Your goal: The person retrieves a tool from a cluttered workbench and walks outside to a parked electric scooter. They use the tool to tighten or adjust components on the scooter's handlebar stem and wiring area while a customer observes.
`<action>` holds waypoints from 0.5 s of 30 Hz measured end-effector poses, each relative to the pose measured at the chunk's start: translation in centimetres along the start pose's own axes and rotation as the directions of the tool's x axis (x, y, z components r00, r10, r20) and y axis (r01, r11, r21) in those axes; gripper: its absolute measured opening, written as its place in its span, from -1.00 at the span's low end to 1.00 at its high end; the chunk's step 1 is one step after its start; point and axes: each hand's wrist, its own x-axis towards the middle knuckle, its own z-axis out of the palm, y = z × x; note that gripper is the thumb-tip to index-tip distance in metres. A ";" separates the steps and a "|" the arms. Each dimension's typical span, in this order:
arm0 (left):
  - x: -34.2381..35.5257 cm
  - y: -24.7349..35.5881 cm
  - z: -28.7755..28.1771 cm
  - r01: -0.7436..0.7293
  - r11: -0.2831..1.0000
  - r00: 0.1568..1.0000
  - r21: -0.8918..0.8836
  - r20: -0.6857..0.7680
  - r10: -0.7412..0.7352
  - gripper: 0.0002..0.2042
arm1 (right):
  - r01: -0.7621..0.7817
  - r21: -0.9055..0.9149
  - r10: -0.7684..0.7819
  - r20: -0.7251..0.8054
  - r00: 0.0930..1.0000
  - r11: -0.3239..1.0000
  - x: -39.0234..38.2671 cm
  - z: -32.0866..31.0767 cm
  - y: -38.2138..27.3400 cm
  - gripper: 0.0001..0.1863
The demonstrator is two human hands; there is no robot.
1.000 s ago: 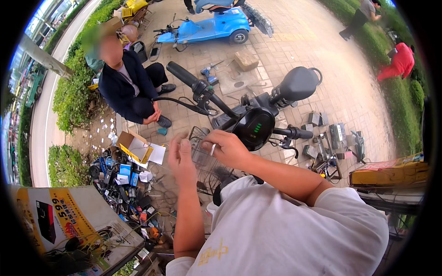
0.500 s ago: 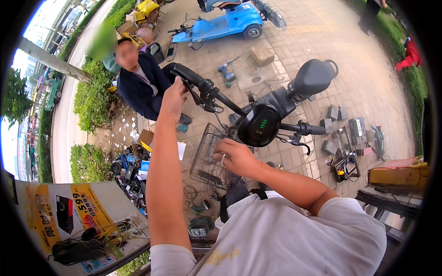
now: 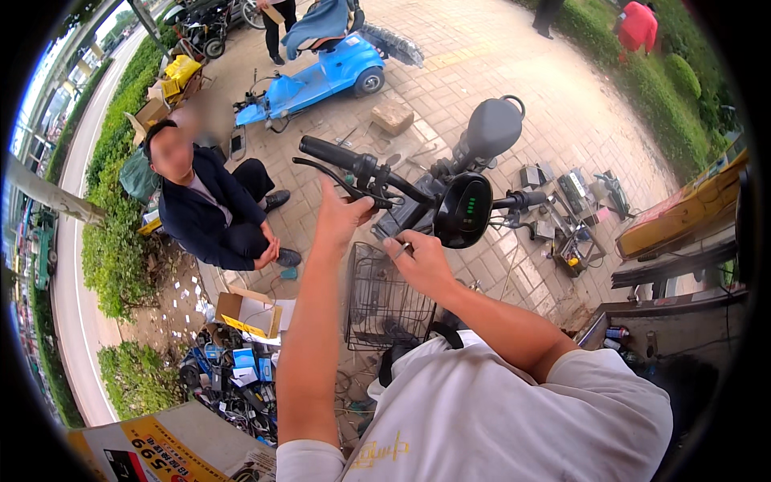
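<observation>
An electric scooter's black handlebar [image 3: 418, 191] stands in front of me, with a round display [image 3: 466, 210] showing green bars. My left hand [image 3: 341, 213] is by the left brake lever [image 3: 337, 178]; its fingers curl near the cables below the bar, and what they hold is hidden. Beside the display, my right hand [image 3: 424, 263] has its fingers bent at the edge of a dark part [image 3: 395, 223]; whatever is between them cannot be made out. A ring shows on that hand. Below both hands hangs a black wire basket [image 3: 377, 297]. The seat [image 3: 494, 128] lies beyond the display.
A person in a dark jacket [image 3: 197, 205] squats at the left. Cartons [image 3: 249, 313] and a heap of parts [image 3: 233, 377] lie nearer. A blue three-wheeler [image 3: 321, 84] and a stone block [image 3: 392, 116] stand beyond. Batteries and a metal frame [image 3: 574, 245] lie right.
The view has shifted. My left hand has moved from the handlebar grip inward toward the cables. My right hand has gone from over the basket up to the part beside the display.
</observation>
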 end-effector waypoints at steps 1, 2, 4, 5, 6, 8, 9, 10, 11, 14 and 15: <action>0.3 0.0 -0.2 -0.007 1.000 0.999 0.026 0.036 0.006 -0.19 | -0.012 -0.008 0.012 -0.008 1.000 1.000 0.0 0.2 -0.2 -0.65; 0.9 -0.2 -0.7 -0.015 0.999 0.997 0.051 0.070 0.011 -0.23 | -0.025 -0.016 0.025 -0.014 1.000 1.000 -0.1 0.3 -0.4 -0.65; 1.0 -0.2 -1.3 -0.049 0.993 0.995 0.111 0.091 0.039 -0.23 | 0.002 0.018 0.000 -0.080 0.997 1.000 -0.1 1.1 -0.2 -0.64; 1.3 0.2 -1.9 -0.062 0.989 0.990 0.134 0.136 0.043 -0.23 | 0.020 0.001 -0.020 -0.107 0.994 1.000 0.3 1.2 -0.4 -0.64; 1.3 0.2 -2.9 -0.053 0.986 0.984 0.158 0.179 0.024 -0.23 | 0.016 -0.013 -0.018 -0.129 0.992 1.000 0.5 1.3 -0.5 -0.65; 1.5 -0.2 -4.2 -0.005 0.980 0.970 0.198 0.238 -0.043 -0.29 | 0.047 -0.077 -0.060 -0.178 0.982 0.996 1.2 1.6 -0.5 -0.66; 1.5 -0.4 -4.6 0.034 0.992 0.968 0.120 0.244 -0.063 -0.28 | 0.043 -0.137 -0.067 -0.181 0.981 0.990 1.6 1.8 -0.7 -0.65; 1.1 -0.7 -5.0 0.074 0.996 0.965 0.041 0.250 -0.082 -0.26 | 0.039 -0.196 -0.075 -0.183 0.980 0.980 2.0 2.0 -0.8 -0.64; 0.7 -0.9 -5.4 0.113 0.993 0.962 -0.038 0.256 -0.100 -0.25 | 0.036 -0.254 -0.084 -0.182 0.980 0.966 2.4 2.2 -1.0 -0.64; -1.0 -1.8 -4.9 0.052 0.997 0.990 -0.064 0.137 -0.043 -0.44 | 0.076 -0.335 -0.150 -0.200 0.968 0.939 2.8 2.9 -1.1 -0.67; -1.1 -2.1 -4.7 0.065 0.993 0.993 -0.096 0.109 -0.054 -0.47 | 0.093 -0.354 -0.177 -0.215 0.960 0.931 2.9 2.9 -1.1 -0.67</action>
